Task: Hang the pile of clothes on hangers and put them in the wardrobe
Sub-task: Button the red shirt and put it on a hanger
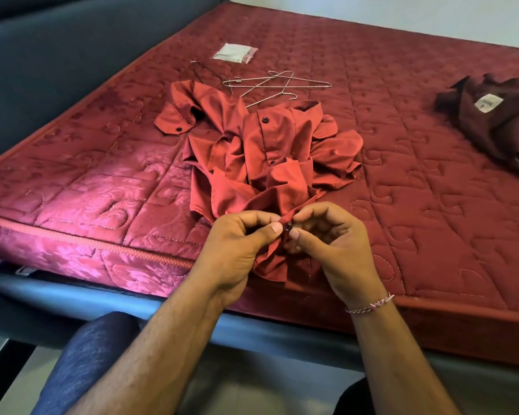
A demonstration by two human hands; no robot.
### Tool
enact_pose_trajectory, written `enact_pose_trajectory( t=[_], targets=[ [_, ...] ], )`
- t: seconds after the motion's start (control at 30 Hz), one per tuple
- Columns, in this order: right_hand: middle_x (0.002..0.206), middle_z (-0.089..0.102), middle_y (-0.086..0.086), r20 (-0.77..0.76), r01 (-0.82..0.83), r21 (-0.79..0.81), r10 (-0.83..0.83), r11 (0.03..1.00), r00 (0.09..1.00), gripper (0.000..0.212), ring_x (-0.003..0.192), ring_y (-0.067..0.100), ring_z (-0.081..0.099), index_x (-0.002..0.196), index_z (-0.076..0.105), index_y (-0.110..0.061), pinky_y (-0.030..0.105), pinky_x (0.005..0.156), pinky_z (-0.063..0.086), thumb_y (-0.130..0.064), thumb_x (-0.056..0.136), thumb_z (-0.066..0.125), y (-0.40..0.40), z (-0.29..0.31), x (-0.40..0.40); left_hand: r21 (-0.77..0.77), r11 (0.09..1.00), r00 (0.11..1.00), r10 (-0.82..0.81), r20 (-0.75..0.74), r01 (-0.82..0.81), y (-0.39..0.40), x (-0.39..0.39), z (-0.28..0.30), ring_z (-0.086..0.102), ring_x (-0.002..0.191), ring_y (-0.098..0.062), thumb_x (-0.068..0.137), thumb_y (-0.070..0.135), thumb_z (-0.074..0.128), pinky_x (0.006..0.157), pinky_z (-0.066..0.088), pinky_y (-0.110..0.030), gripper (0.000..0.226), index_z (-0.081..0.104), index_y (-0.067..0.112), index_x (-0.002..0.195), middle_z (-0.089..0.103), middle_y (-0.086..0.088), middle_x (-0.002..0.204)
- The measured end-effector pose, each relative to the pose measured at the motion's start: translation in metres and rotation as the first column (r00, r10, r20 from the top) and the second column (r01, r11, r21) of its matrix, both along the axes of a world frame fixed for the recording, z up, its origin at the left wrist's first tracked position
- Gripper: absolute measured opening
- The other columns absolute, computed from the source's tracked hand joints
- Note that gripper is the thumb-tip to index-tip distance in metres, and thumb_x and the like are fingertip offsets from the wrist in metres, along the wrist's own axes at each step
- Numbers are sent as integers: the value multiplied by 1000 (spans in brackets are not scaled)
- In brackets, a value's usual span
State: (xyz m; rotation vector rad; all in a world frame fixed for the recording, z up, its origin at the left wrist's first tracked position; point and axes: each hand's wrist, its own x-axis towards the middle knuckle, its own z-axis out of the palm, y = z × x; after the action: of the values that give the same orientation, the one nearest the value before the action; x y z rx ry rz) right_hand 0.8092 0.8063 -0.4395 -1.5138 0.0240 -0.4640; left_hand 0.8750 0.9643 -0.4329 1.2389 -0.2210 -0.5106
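From the head camera I see my left hand and right hand together at the near edge of the mattress, fingers drawn narrow and pinching the placket of the red shirt around a dark button. The rest of the shirt lies crumpled toward the middle of the mattress, one cuff flung toward the left edge. Just beyond it lie the wire hangers in a loose tangle, with a small white packet further back. A dark maroon garment sits at the right edge, well apart.

I judge the shirt light, soft and floppy; it will sag wherever unsupported, so I would take it by the collar or shoulder seams to feed a hanger in.
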Motion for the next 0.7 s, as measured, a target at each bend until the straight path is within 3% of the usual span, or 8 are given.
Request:
enact_pose_trajectory(
  t=[0.17, 0.33, 0.37, 0.43, 0.5, 0.6, 0.67, 0.7],
  targets=[
    [79, 74, 5, 78, 79, -120, -70, 990, 995, 12, 66, 16, 70, 89, 72, -2, 25, 66, 58, 4, 82, 79, 6, -4, 0, 7, 1000, 999, 13, 53, -14, 1, 0, 1, 69, 81, -27, 89, -2, 71, 81, 58, -37, 22, 82, 16, 83, 75, -15, 86],
    [96, 72, 4, 84, 245, -105, -237, 964, 968, 11, 81, 18, 66, 99, 72, -16, 45, 76, 56, -16, 88, 74, 0, -2, 8, 49, 998, 990, 21, 142, -28, 3, -6, 0, 66, 80, -19, 87, -4, 75, 82, 56, -35, 17, 80, 12, 84, 74, -9, 83],
    [107, 70, 5, 86, 349, -118, -340, 930, 936, 21, 91, 17, 65, 107, 70, -19, 46, 84, 55, -24, 87, 72, -6, -1, 16, 109, 994, 977, -23, 213, -1, 6, -6, 3, 65, 77, -17, 87, -4, 76, 79, 55, -34, 15, 79, 10, 83, 74, -8, 80],
    [132, 61, 0, 109, 428, -345, -417, 835, 902, 45, 116, 15, 61, 128, 62, -26, 40, 100, 51, -30, 84, 73, -16, 4, 33, 270, 947, 900, -263, 348, 173, 14, -7, 15, 64, 71, -13, 88, -2, 76, 70, 52, -28, 9, 78, 5, 84, 74, -10, 76],
    [130, 63, -20, 41, 250, -526, -270, 813, 962, 48, 120, 2, 59, 126, 61, -36, 33, 101, 48, -23, 82, 75, -19, 5, 47, 373, 889, 828, -409, 383, 266, 18, 5, 33, 67, 67, -10, 91, 1, 74, 63, 51, -24, 8, 78, 3, 85, 76, -7, 75],
    [83, 75, -15, -139, -46, -624, -53, 780, 989, 21, 76, -4, 61, 84, 71, -33, 33, 69, 52, -12, 80, 70, -9, 7, 51, 313, 948, 838, -119, 532, -64, 5, 50, 56, 67, 65, -13, 92, 7, 72, 60, 53, -26, 5, 77, 9, 91, 75, -6, 77],
    [70, 69, -11, -174, -173, -617, 82, 767, 981, 34, 68, 0, 57, 72, 67, -30, 32, 63, 48, 2, 82, 59, 1, 13, 44, 299, 905, 648, -34, 761, -304, -15, 90, 63, 68, 89, -10, 85, 30, 72, 82, 55, -25, 28, 74, 22, 112, 73, 1, 105],
    [66, 63, -13, -227, -285, -558, 186, 780, 956, 40, 66, 0, 54, 68, 64, -26, 30, 62, 45, 9, 84, 54, 4, 19, 39, 399, 850, 549, -163, 819, -343, -24, 109, 59, 65, 109, -14, 80, 44, 68, 97, 52, -30, 51, 67, 26, 128, 66, -1, 124]
  ],
)
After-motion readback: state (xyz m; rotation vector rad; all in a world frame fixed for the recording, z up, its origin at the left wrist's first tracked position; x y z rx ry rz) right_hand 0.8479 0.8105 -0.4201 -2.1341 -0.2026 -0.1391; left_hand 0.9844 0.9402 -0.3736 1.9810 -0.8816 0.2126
